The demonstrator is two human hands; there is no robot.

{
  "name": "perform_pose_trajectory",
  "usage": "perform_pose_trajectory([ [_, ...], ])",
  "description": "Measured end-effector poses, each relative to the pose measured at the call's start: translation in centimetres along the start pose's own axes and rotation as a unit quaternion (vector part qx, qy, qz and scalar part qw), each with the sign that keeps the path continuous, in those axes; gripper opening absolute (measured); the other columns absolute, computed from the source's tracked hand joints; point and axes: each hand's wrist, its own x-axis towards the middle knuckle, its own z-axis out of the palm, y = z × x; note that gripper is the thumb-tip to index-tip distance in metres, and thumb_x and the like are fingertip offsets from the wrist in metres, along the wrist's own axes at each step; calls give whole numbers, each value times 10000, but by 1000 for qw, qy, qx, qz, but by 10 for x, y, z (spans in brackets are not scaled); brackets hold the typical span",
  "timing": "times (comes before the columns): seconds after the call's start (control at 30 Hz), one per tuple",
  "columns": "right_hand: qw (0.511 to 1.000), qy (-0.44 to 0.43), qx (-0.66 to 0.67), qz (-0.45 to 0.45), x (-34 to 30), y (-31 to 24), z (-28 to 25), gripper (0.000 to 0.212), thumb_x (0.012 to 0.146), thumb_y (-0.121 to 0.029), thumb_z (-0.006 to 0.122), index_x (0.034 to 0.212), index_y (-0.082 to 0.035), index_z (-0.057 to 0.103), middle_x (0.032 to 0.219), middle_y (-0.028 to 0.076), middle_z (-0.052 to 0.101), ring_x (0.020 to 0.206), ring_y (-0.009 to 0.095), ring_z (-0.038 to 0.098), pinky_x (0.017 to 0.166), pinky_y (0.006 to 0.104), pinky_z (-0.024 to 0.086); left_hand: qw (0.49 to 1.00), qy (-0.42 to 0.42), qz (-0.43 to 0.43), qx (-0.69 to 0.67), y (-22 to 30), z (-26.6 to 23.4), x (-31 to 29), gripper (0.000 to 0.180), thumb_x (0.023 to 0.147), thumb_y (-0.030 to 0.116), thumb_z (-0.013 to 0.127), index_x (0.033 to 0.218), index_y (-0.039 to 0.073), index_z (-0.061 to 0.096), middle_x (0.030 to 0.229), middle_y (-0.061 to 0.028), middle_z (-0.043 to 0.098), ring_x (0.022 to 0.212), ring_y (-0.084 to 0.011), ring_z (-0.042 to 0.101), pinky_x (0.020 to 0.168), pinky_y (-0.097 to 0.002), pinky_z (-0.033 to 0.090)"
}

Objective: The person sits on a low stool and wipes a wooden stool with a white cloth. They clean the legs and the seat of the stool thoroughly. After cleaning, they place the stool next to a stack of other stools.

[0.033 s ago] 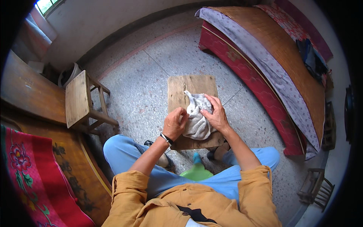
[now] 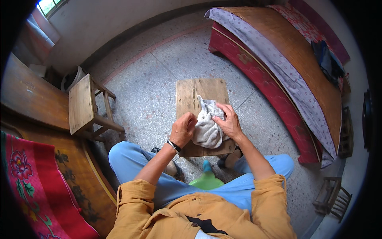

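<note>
A crumpled greyish-white cloth (image 2: 208, 133) lies on a low wooden stool (image 2: 186, 90) in front of my knees. My left hand (image 2: 183, 128) is closed at the cloth's left edge, its fingers curled and its fingertips partly hidden. On the cloth's right side, my right hand (image 2: 229, 122) has its thumb and bent fingers closed on a fold. One corner of the cloth sticks up on the far side, between and beyond both hands.
A wooden stool (image 2: 81, 104) stands at the left, beside a wooden cabinet (image 2: 36, 95). A bed (image 2: 254, 71) with a red side fills the right. Something green (image 2: 207, 182) is below me between my legs. A small wooden chair (image 2: 332, 197) stands at the lower right.
The cloth's far corner has shifted slightly to the right and looks more spread. My left hand has moved a little to the left; my right hand has barely moved.
</note>
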Motion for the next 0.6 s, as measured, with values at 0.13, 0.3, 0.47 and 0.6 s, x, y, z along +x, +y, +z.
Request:
perform_pose_trajectory([
  [0.13, 982, 31, 181, 44, -10, -2, -19, 282, 807, -65, 688, 1080, -12, 636, 956, 45, 638, 842, 107, 578, 748, 237, 474, 988, -48, -101, -105, 19, -3, 2, 126, 894, 108, 610, 942, 11, 547, 841, -136, 612, 770, -226, 641, 662, -326, 511],
  [0.3, 915, 65, 398, 11, -10, -70, -30, 242, 901, -72, 624, 1129, -10, 577, 963, 0, 606, 848, 53, 547, 771, 194, 457, 984, -78, -24, -156, 40, 12, -3, 490, 838, 230, 721, 1221, 1, 518, 1054, -98, 622, 923, -156, 603, 815, -296, 506],
  [0.47, 939, 190, 253, -134, -12, -98, -50, 167, 928, -67, 578, 1092, -38, 571, 1041, 12, 561, 822, 50, 486, 765, 197, 417, 951, -174, -110, -233, 68, -22, 10, 382, 835, 306, 728, 1041, 2, 620, 849, 3, 628, 763, -55, 556, 649, -226, 471],
  [0.6, 925, 281, 84, -242, -16, -105, -71, 129, 883, -39, 629, 1013, -35, 627, 1042, 83, 543, 787, 131, 551, 577, 202, 449, 987, -133, -18, -93, 108, -63, 33, 514, 825, 483, 663, 972, -8, 629, 813, -34, 575, 754, -102, 535, 643, -248, 424],
])
